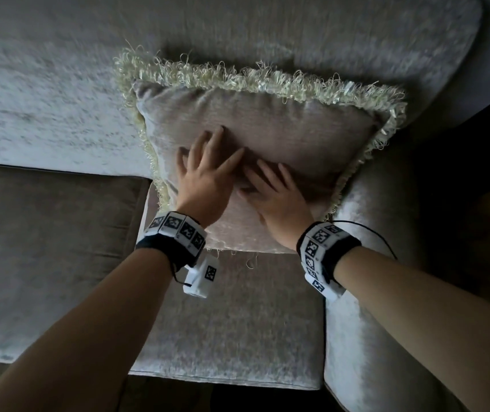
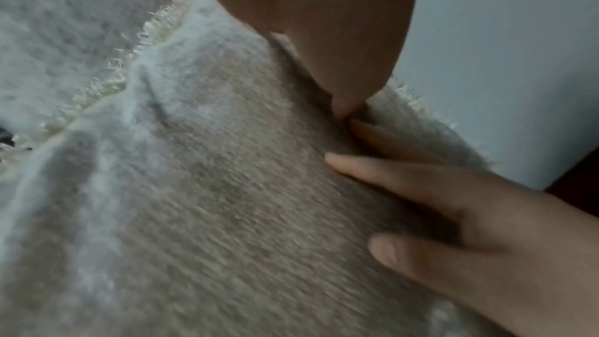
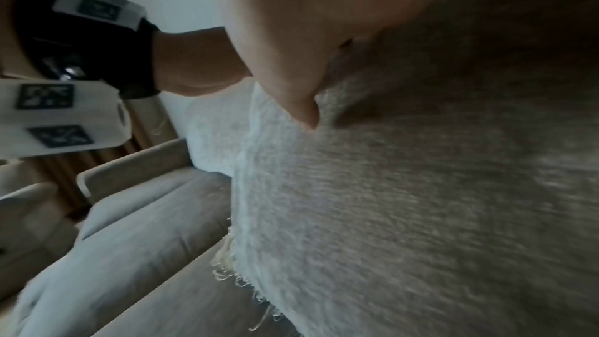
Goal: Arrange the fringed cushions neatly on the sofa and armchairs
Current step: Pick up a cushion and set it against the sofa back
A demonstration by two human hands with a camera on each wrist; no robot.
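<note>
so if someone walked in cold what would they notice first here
Most likely the fringed cushion, propped in the sofa's corner against the backrest and the armrest, its pale looped fringe bright in the dim room. Next, both hands lie flat on its front, the left hand and right hand side by side with fingers spread, denting the fabric. Marker-covered wristbands on both wrists also stand out.

Light: dim, soft indoor daylight.
Shadow: dark under the hands on the cushion (image 1: 282, 135).
Blur: both wrist views smeared, soft.
Distortion: head view bends at edges.
</note>
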